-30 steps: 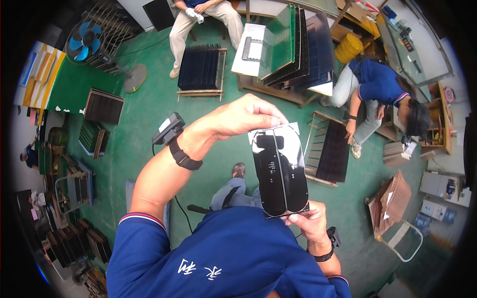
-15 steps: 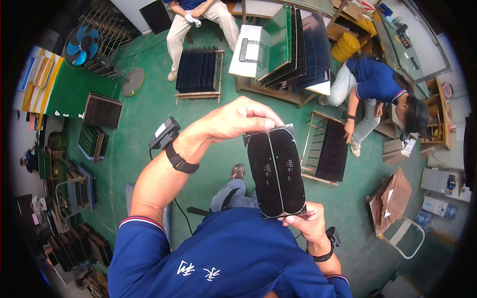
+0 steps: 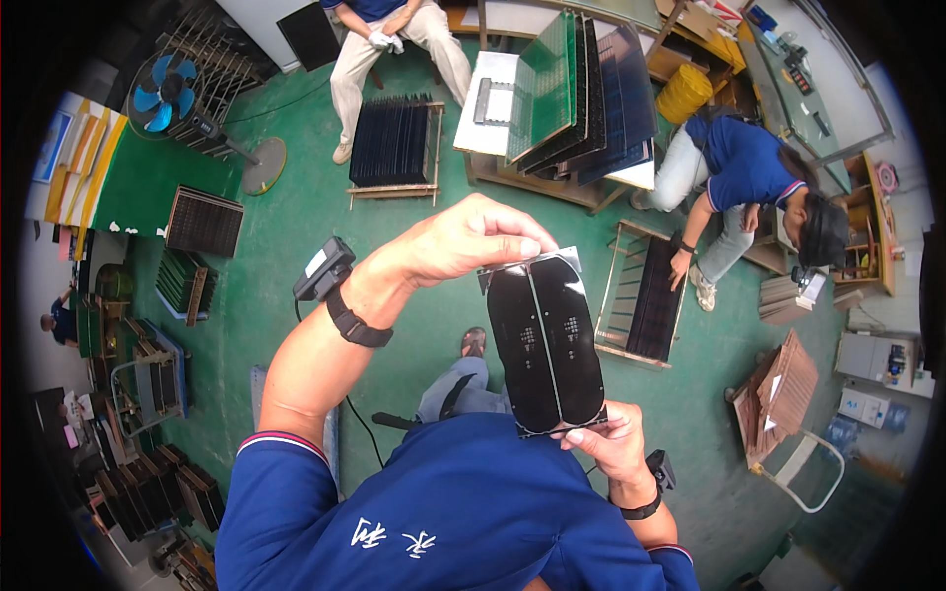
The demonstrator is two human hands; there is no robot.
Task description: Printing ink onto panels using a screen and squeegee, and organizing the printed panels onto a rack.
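The left hand [image 3: 473, 241] is pinching the upper edge of a glossy black panel [image 3: 574, 369], its thumb lying along that edge near the middle and its fingers curling over behind, so the grip is closing to just the panel's thickness. The right hand [image 3: 613, 445] is gripping the lower edge toward its right corner, the thumb pressing near the edge and the other fingers partly hiding behind the panel. Between the two hands, the panel is hanging in front of the blue shirt [image 3: 443, 502], above the green floor [image 3: 296, 364], with its long sides running nearly up and down the view and leaning slightly. A pale line is dividing its dark face lengthwise, small light dots are showing on both halves, and a bright reflection is sitting by the upper right corner. Beyond the panel to the right, a co-worker's hand [image 3: 680, 266] is reaching to the upper right corner of a rack [image 3: 613, 347], where dark sheets [image 3: 654, 307] are filling the right side. Farther off, green sheets [image 3: 552, 84] are leaning on a table [image 3: 591, 200], and a pale grey frame [image 3: 495, 99] is lying near its left edge. Another rack [image 3: 435, 148] of dark sheets is standing before a seated person [image 3: 434, 44].
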